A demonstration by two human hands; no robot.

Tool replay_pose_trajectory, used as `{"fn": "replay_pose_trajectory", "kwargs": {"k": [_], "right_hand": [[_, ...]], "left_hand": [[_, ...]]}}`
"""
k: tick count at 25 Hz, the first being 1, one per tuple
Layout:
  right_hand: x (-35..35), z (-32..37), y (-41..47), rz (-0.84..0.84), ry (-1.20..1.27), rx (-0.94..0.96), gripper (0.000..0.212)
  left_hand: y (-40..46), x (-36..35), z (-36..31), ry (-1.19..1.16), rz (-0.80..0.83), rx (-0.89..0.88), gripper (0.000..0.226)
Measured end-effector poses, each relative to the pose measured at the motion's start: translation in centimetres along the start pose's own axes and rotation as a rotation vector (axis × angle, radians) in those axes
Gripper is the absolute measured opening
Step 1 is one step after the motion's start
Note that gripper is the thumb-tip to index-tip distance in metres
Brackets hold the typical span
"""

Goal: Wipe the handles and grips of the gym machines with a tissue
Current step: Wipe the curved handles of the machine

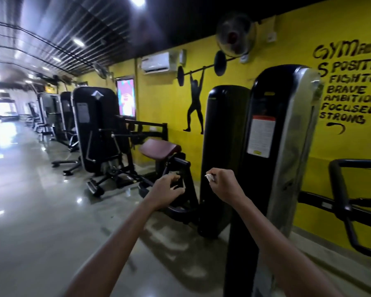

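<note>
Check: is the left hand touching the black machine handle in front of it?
Cannot tell. In the head view the left hand, fingers loosely curled, overlaps the black handle, but one view cannot show contact or gap. The right hand pinches the tissue.

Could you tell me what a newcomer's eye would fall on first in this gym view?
Probably the bright yellow wall on the right, with its black weightlifter silhouette and painted words. Next come the tall black weight-stack towers in front of it. In the foreground, two bare arms reach forward, the right hand pinching a small white tissue, the left hand loosely curled.
</note>
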State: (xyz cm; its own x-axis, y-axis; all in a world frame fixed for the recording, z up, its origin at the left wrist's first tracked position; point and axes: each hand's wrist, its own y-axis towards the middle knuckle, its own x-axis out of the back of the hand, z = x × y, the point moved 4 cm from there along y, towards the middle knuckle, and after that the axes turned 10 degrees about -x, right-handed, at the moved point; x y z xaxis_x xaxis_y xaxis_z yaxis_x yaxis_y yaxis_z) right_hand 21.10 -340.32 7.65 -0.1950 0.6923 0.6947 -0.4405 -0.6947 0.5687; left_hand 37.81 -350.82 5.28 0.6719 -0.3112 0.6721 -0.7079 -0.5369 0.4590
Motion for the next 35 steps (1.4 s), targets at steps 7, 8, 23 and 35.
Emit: {"fn": "replay_pose_trajectory", "kwargs": {"k": [7, 8, 23, 35], "right_hand": [[-10.5, 6.6, 5.0, 0.046, -0.033, 0.054, 0.01], [-12.0, 7.3, 5.9, 0.049, -0.034, 0.065, 0.008], [-35.3, 15.3, 29.7, 0.141, 0.144, 0.274, 0.013], [-55.1, 20.4, 47.9, 0.165, 0.163, 0.263, 0.013]], "left_hand": [[-0.6, 7.4, 9.8, 0.058, -0.063, 0.098, 0.052], [-0.5, 8.0, 11.2, 0.064, -0.069, 0.107, 0.052], [12.9, 18.9, 32.8, 0.193, -0.203, 0.249, 0.044], [27.6, 26.8, 55.8, 0.182, -0.193, 0.234, 0.05]]}}
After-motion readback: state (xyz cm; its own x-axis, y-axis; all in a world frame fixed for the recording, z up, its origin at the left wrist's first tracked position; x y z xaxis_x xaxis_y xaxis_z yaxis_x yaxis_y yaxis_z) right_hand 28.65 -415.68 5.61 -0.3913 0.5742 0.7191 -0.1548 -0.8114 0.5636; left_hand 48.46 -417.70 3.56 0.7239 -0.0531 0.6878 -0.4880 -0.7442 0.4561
